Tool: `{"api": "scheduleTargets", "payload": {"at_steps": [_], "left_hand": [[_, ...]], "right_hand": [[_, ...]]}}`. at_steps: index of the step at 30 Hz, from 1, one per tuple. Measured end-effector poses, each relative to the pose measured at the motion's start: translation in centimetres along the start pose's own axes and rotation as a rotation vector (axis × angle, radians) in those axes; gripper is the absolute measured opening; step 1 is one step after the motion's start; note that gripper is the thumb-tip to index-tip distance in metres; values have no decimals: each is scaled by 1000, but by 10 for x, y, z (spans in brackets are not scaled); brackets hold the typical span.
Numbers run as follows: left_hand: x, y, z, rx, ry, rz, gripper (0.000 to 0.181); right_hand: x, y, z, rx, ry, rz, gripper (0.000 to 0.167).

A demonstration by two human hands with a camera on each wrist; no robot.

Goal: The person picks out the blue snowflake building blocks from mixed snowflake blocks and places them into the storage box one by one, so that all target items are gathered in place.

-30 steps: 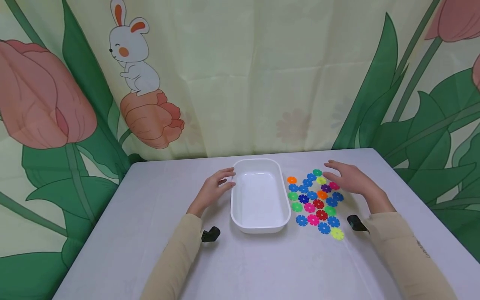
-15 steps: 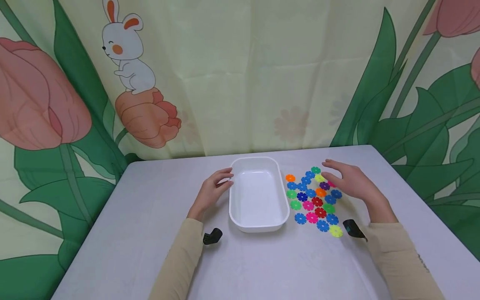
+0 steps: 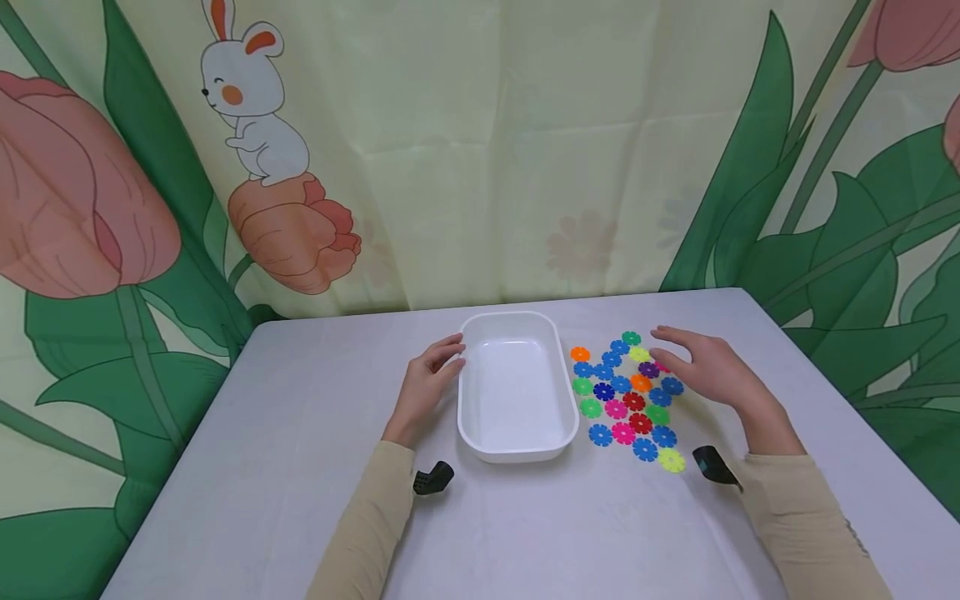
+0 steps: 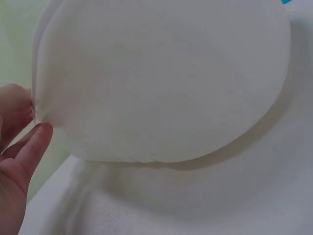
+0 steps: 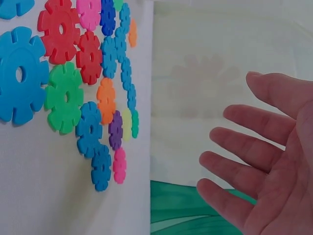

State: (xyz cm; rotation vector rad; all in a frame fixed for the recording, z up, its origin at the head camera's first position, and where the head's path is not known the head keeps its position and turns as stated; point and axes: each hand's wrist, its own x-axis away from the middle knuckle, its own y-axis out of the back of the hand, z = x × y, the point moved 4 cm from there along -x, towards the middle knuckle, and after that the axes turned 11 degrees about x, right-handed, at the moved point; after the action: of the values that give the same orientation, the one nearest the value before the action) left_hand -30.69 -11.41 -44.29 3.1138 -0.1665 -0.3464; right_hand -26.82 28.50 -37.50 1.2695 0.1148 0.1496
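Note:
A white rectangular tray (image 3: 519, 396) with nothing in it lies on the table. The left hand (image 3: 425, 387) is at its left rim; in the left wrist view the thumb and fingers of this hand (image 4: 22, 142) touch the tray's edge (image 4: 161, 88). To the tray's right, several flat notched discs lie spread out, among them a red disc (image 3: 641, 423), an orange disc (image 3: 641, 382) and a yellow disc (image 3: 671, 460). Above their right side hovers the right hand (image 3: 712, 367); the right wrist view shows that hand (image 5: 264, 156) with its fingers spread, holding nothing, beside a blue disc (image 5: 101, 167).
A white cloth covers the table (image 3: 300, 467). Behind it hangs a curtain (image 3: 465, 167) printed with tulips and a rabbit. Black wrist devices (image 3: 433, 478) stick out by both sleeves.
The right hand has shifted slightly to the right, away from the upper discs. The left hand stays at the tray's rim, and the head view has tilted a little.

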Motion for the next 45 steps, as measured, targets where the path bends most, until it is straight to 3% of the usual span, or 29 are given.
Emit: {"api": "scheduleTargets", "payload": {"at_steps": [11,21,33,45], "left_hand": [[2,1,7,69,70,-47,34],[2,1,10,41,115,-46,36],[2,2,11,52,114,-57,35],[2,3,9,99,121,-27,40]], "right_hand": [[4,-2,-7,-47,-40,-4,66],[6,-14,-22,-107,-108,-22,64],[12,-20,-36,-124,-134,-23,62],[13,-23,-50,-90,-134,14,63]]}}
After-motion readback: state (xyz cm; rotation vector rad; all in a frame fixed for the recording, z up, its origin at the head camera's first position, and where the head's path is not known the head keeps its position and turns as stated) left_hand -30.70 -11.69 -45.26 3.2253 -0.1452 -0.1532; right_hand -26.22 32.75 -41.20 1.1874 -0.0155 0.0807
